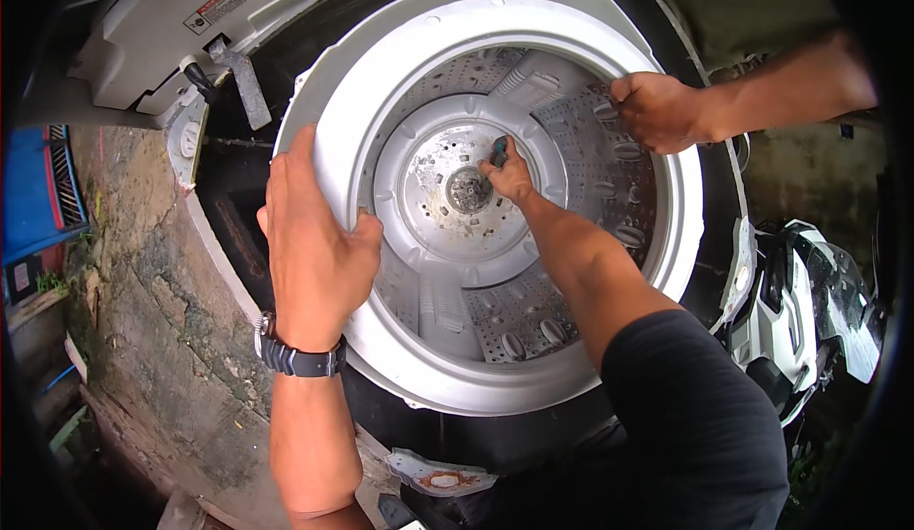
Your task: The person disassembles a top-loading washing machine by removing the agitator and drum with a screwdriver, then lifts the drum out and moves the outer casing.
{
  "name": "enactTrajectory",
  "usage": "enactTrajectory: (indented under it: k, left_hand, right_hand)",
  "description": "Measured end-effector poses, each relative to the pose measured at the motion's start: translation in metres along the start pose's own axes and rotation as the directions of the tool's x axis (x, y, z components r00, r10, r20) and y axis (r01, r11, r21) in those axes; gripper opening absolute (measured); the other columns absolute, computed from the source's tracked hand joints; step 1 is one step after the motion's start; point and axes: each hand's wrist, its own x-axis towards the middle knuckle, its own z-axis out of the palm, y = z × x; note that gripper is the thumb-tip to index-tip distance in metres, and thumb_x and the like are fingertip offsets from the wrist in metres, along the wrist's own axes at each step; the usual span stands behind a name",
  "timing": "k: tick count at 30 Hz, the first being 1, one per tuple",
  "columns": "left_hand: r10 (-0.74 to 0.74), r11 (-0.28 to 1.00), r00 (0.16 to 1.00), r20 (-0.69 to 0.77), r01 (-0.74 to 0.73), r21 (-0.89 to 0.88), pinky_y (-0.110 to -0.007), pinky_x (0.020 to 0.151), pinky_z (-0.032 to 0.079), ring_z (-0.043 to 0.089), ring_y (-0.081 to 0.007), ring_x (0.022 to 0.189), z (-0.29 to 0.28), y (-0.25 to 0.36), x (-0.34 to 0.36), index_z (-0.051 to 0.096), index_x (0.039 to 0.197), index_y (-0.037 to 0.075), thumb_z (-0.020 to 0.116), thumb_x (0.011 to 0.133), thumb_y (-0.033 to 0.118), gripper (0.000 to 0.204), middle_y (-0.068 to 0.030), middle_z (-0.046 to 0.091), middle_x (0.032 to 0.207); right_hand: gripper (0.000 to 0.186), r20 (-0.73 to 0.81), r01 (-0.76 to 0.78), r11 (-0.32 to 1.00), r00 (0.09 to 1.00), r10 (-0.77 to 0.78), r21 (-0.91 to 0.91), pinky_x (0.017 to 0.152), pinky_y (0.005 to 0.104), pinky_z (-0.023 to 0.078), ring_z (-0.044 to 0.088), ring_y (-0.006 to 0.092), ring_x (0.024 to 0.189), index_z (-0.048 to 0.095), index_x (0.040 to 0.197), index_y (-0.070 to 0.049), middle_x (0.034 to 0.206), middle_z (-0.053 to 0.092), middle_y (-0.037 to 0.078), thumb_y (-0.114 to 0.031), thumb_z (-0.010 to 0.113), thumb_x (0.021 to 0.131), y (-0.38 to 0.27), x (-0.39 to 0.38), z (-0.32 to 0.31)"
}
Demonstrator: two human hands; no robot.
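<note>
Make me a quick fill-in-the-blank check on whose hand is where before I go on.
1. The person's left hand, on the white balance ring, has a ____ on its wrist.
2. The teal-handled tool inside the washing machine drum is in the person's ____ hand.
3. Counting the co-worker's hand, ____ hands show in total.

Missing words: watch; right; three.

Washer tub [514,389], one: round, mouth open, pale rim, perforated metal wall, stained base [436,157], dark grimy hub [468,191] at centre. Tool [499,151], one: teal-and-dark, gripped in right hand [512,178], near hub towards one o'clock; kind unclear.
</note>
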Motion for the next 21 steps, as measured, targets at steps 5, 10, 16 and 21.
enactTrajectory:
  k: [5, 10, 16, 21]
  left_hand:
    - [-0.009, 1.000, 1.000, -0.013, 0.009, -0.011, -0.051, 0.103, 0.038, 0.051, -0.0433, 0.126, 0.004, -0.011, -0.003, 0.040, 0.145, -0.002, 0.072, 0.069, -0.002, 0.082, -0.0238, 0.055, 0.130]
    - [0.014, 1.000, 0.999, -0.053, -0.015, -0.017, -0.050, 0.100, 0.039, 0.050, -0.0425, 0.127, 0.005, -0.010, -0.006, 0.040, 0.145, -0.002, 0.074, 0.070, -0.001, 0.083, -0.0231, 0.054, 0.131]
    - [0.057, 0.998, 0.996, -0.069, -0.059, -0.022, -0.047, 0.095, 0.040, 0.051, -0.0403, 0.125, 0.001, -0.016, -0.010, 0.042, 0.143, -0.003, 0.074, 0.069, -0.001, 0.080, -0.0210, 0.054, 0.127]
    - [0.070, 0.997, 0.993, -0.096, -0.074, -0.037, -0.046, 0.095, 0.040, 0.053, -0.0387, 0.123, 0.001, -0.016, -0.010, 0.043, 0.141, -0.003, 0.074, 0.070, -0.001, 0.078, -0.0200, 0.054, 0.123]
  right_hand:
    - [0.060, 0.643, 0.446, 0.865, 0.737, -0.210, -0.229, 0.099, 0.0424, 0.049, 0.062, 0.0378, 0.117, 0.046, 0.133, -0.012, 0.124, 0.065, 0.021, -0.022, 0.075, 0.082, -0.096, -0.013, -0.010]
    - [0.051, 0.519, 0.649, 0.760, 0.659, -0.545, -0.026, 0.096, 0.0443, 0.049, 0.062, 0.0393, 0.112, 0.050, 0.123, -0.012, 0.118, 0.065, 0.020, -0.014, 0.072, 0.078, -0.128, -0.032, 0.010]
    - [0.036, 0.511, 0.565, 0.822, 0.729, -0.454, -0.076, 0.091, 0.0444, 0.050, 0.064, 0.0392, 0.105, 0.051, 0.111, -0.010, 0.110, 0.068, 0.018, -0.010, 0.068, 0.080, -0.073, -0.018, 0.022]
    - [0.033, 0.299, 0.671, 0.740, 0.698, -0.651, 0.045, 0.085, 0.0445, 0.052, 0.066, 0.0402, 0.095, 0.051, 0.110, -0.012, 0.098, 0.068, 0.017, -0.012, 0.068, 0.082, -0.093, -0.014, 0.024]
